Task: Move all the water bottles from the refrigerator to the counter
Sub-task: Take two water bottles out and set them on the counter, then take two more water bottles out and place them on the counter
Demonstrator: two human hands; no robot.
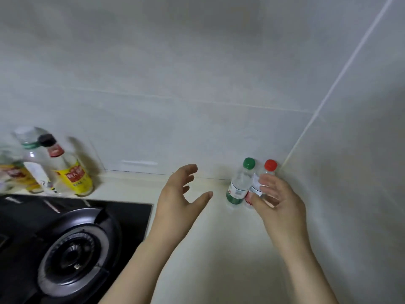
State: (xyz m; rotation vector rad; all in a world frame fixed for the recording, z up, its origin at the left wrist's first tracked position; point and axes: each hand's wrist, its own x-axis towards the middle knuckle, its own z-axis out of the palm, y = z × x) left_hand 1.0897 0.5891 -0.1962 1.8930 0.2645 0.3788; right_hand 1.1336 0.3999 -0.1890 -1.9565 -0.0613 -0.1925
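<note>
Green-cap bottle [237,187] and red-cap bottle [270,167] upright on the counter [219,249], both hands open nearby
Side by side, touching or nearly so, tucked into the corner of the tiled walls [197,84], red-cap bottle nearer the corner. Right hand [278,200] just in front of the red-cap bottle, fingers spread and relaxed, covering part of its body; contact with it impossible to tell through the blur. Left hand [179,194] apart from the green-cap bottle on its left, over bare counter, fingers loosely spread, thumb out, holding nothing. Black stove [65,249] at the counter's left edge, one burner in view. Behind it, against the wall, blurred condiment bottles [72,172], one with a yellow label and dark cap
</note>
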